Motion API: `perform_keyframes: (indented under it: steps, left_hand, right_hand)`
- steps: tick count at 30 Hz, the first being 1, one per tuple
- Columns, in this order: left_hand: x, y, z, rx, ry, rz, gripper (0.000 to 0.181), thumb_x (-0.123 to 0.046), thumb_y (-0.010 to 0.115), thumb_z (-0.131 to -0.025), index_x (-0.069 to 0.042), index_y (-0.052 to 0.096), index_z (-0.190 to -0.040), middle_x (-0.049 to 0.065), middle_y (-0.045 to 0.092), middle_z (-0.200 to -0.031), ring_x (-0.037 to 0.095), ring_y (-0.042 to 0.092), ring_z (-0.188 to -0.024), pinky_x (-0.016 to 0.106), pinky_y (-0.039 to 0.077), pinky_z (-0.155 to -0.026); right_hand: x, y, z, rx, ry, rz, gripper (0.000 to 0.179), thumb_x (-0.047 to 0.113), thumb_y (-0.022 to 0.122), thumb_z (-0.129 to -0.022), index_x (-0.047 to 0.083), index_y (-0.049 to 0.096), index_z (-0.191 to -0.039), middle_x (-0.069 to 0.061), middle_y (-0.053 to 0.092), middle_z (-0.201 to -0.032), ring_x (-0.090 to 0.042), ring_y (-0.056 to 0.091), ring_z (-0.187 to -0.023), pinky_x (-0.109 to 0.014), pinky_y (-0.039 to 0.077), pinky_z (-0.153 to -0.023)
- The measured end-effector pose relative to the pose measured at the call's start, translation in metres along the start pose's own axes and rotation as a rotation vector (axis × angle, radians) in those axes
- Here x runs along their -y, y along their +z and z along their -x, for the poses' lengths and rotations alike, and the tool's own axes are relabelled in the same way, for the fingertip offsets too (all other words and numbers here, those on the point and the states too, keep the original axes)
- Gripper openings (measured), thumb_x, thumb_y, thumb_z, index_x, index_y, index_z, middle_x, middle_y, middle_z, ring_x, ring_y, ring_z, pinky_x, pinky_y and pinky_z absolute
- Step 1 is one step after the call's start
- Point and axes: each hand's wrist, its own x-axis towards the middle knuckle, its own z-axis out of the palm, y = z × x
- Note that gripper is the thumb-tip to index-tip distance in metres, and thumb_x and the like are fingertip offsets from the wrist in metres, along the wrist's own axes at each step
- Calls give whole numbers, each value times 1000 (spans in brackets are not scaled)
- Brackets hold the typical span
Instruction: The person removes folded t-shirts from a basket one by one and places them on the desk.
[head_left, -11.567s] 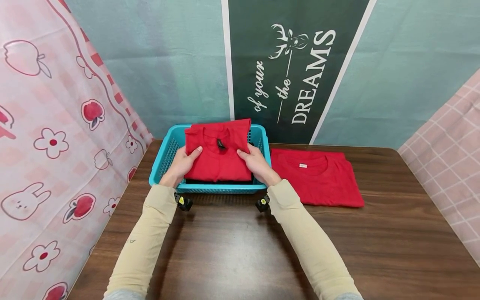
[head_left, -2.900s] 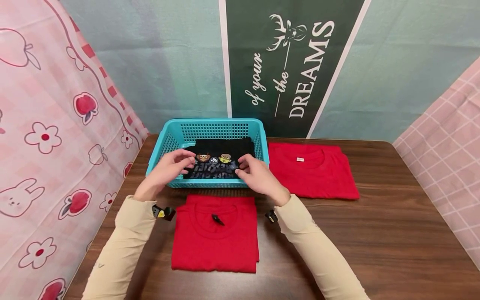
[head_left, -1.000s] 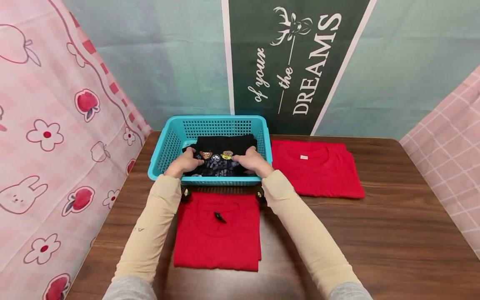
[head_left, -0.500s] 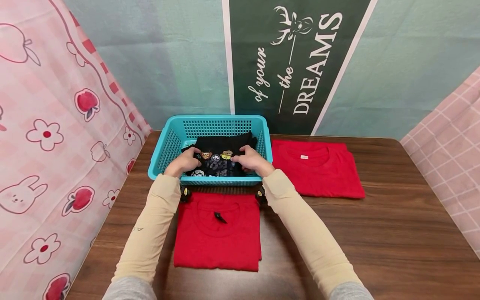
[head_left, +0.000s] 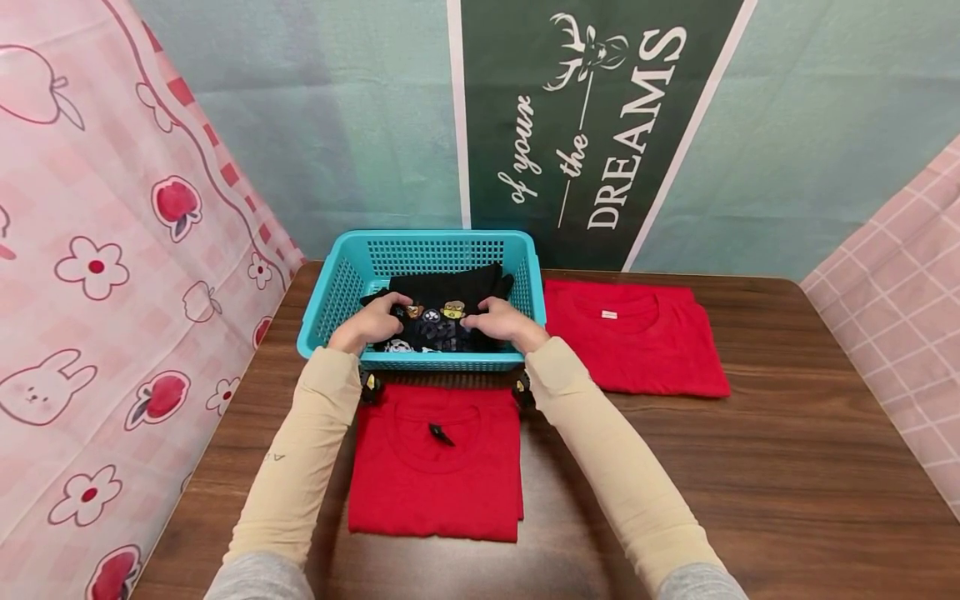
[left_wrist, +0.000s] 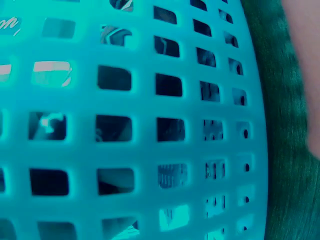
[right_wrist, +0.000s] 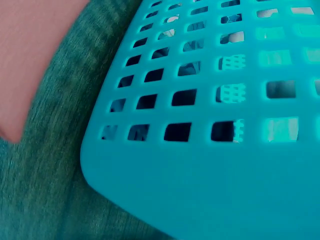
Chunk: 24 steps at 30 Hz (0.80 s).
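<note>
Both hands reach over the near rim of a turquoise perforated basket (head_left: 442, 361). Inside it lies a folded black T-shirt (head_left: 441, 287) with cartoon faces printed across it. My left hand (head_left: 369, 323) grips the shirt's left side, thumb on top and the other fingers partly hidden by fabric. At the right side my right hand (head_left: 504, 323) holds it the same way. White print shows by the near rim, below the faces. Only the basket's side wall (left_wrist: 144, 100) fills the left wrist view; the right wrist view likewise shows the basket wall (right_wrist: 200, 175), with the fingertips hidden.
A folded red T-shirt (head_left: 435, 500) with a black tag lies on the wooden table (head_left: 787, 467) in front of the basket. To the basket's right is another folded red T-shirt (head_left: 637, 358) with a white label. A printed curtain (head_left: 360, 125) hangs behind.
The red T-shirt, earlier held over the basket, now lies in front of it. Both hands moved into the basket and took hold of the black T-shirt, whose fabric has shifted slightly, exposing white print.
</note>
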Motion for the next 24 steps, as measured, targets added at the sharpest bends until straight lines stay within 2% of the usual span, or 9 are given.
perform_keyframes:
  steps: [5,7,9,12,14,17,19,21,24]
  left_hand:
    - [-1,-1,0,-2,8,12,55,2,40,-91,-5,36,-146,21,37,-141,13,23,-52,31,31,-60]
    - [0,-2,0,-9,7,26,53,-1,40,-93,-5,36,-146,21,44,-126,13,23,-52,31,31,-59]
    - [0,-2,0,-14,2,44,52,-4,40,-95,-6,36,-146,15,46,-107,13,23,-52,32,31,-61]
    - [1,-3,-1,-12,-5,64,50,-7,39,-96,-6,36,-147,7,41,-81,12,23,-52,32,32,-62]
    - [2,-2,-2,-14,-4,61,49,-9,39,-98,-5,38,-146,3,39,-75,12,23,-51,32,33,-63]
    - [2,-1,-3,-32,4,23,45,-11,40,-100,-3,42,-143,8,48,-81,14,27,-56,33,34,-65]
    - [1,0,-2,-49,13,-13,42,-12,42,-100,-2,46,-141,16,56,-104,14,35,-65,33,36,-70]
    - [0,1,0,-66,25,-35,41,-12,44,-100,-1,48,-139,22,50,-131,16,35,-69,34,36,-73]
    - [-2,2,1,-93,47,-39,39,-9,47,-99,-1,51,-137,23,38,-148,16,36,-65,34,38,-73]
  right_hand:
    - [0,-1,0,-63,-38,-35,60,27,60,-92,1,41,-142,-16,37,-149,-31,43,-128,-44,40,-108]
    - [0,-2,1,-108,-60,-40,55,25,61,-92,3,46,-140,-16,40,-148,-31,43,-128,-44,41,-107]
    - [0,-2,0,-162,-84,-36,49,23,62,-92,3,52,-135,-16,45,-144,-31,45,-127,-44,43,-104]
    - [0,-2,0,-236,-115,-20,38,25,63,-93,3,61,-123,-15,54,-133,-30,50,-122,-43,46,-99]
    - [-1,-1,-1,-280,-135,8,30,26,63,-92,3,66,-112,-14,60,-124,-30,54,-115,-42,48,-94]
    - [-2,0,-1,-322,-150,57,21,24,65,-91,5,68,-97,-14,65,-109,-29,58,-104,-40,50,-85]
    - [-2,0,-1,-335,-157,90,15,20,67,-90,5,66,-91,-14,66,-102,-30,59,-100,-40,51,-81]
    - [-2,1,0,-338,-168,119,10,16,67,-89,6,64,-88,-14,66,-99,-30,59,-98,-41,51,-79]
    - [-1,1,2,-335,-182,158,6,11,65,-89,7,62,-91,-15,65,-101,-32,58,-98,-42,51,-81]
